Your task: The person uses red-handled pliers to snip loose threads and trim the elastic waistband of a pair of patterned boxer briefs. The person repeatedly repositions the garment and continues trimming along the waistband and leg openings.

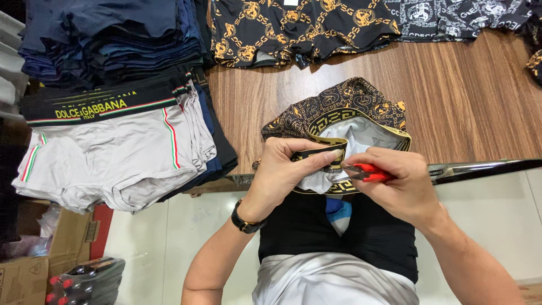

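Hands are working together at the centre of the frame, over the near edge of a wooden counter (463, 96). The left hand (279, 169), wearing a black wristwatch (244, 221), is pinching the patterned waistband of black-and-gold printed underwear briefs (339, 107). The right hand (403, 183) is gripping small red-handled thread snips (367, 173), their tips touching the waistband just beside the left thumb. At the left of the frame, a stack of pale grey briefs with striped trim (113, 158) is lying on the counter. More black-and-gold garments (293, 28) are spreading along the top edge.
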